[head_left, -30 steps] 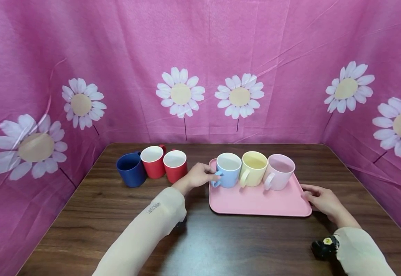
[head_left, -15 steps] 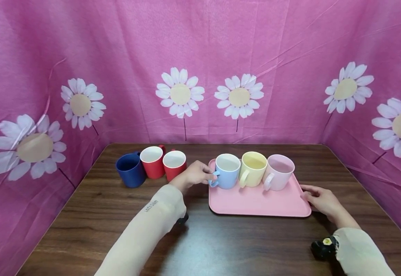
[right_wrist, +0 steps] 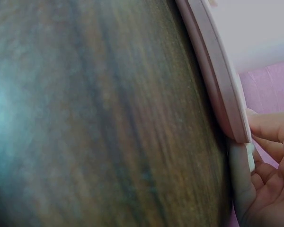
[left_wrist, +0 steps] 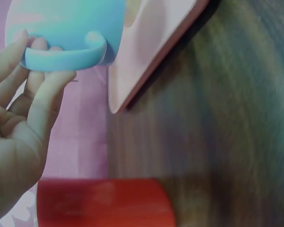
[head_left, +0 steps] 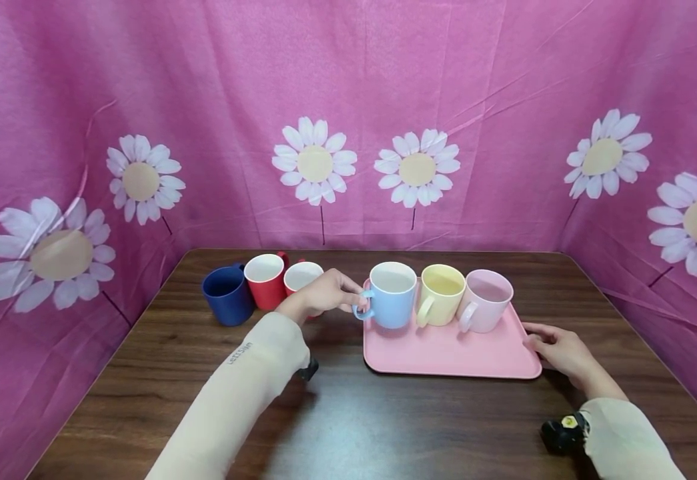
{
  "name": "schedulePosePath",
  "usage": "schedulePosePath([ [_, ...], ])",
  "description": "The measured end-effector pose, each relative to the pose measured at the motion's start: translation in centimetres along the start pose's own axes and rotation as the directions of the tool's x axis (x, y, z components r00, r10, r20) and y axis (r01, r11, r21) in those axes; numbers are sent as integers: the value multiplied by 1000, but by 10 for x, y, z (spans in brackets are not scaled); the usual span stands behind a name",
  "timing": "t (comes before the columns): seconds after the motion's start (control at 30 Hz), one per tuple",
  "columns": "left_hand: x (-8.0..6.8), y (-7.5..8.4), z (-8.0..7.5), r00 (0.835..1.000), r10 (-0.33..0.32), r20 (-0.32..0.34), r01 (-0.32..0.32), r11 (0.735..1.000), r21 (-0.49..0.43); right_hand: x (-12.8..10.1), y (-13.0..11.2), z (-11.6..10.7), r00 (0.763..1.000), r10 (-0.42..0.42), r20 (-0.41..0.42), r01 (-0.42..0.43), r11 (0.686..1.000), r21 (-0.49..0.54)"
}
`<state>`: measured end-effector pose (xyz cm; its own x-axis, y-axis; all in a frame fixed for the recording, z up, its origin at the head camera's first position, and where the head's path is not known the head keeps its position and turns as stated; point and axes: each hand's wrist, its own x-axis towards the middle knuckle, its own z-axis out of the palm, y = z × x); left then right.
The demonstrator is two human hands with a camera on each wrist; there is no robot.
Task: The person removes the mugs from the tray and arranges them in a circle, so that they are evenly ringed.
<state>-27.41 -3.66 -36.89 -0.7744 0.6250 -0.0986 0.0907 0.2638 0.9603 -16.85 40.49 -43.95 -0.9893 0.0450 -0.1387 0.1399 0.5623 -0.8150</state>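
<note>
My left hand (head_left: 326,293) pinches the handle of a light blue mug (head_left: 393,303), which is upright and raised a little over the left end of a pink tray (head_left: 450,357). In the left wrist view, thumb and fingers close round the mug's looped handle (left_wrist: 66,59). A pale yellow mug (head_left: 440,300) and a pale pink mug (head_left: 485,307) stand on the tray, handles toward the front left. At the tray's right side, my right hand (head_left: 564,350) holds the edge; in the right wrist view the tray's rim (right_wrist: 222,85) lies between thumb and fingers.
Left of the tray stand a dark blue mug (head_left: 228,300) and two red mugs, one a full red mug (head_left: 269,287), the other partly behind my left hand. They rest on the dark wooden table (head_left: 396,427). A pink daisy-printed curtain (head_left: 360,80) encloses the back and sides.
The light blue mug has risen off the tray and shifted slightly left, carried by my left hand. My right hand and the tray stay in place.
</note>
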Motion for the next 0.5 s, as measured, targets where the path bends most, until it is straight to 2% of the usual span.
schedulePosePath([
  [0.3,-25,11,-23,995,61,82,-69,993,95,-1,0,-1,1000,-8,10,8,1000,-1],
  [0.5,-44,9,-38,974,120,193,-137,988,77,-2,-1,-1,1000,-2,19,2,1000,-6],
])
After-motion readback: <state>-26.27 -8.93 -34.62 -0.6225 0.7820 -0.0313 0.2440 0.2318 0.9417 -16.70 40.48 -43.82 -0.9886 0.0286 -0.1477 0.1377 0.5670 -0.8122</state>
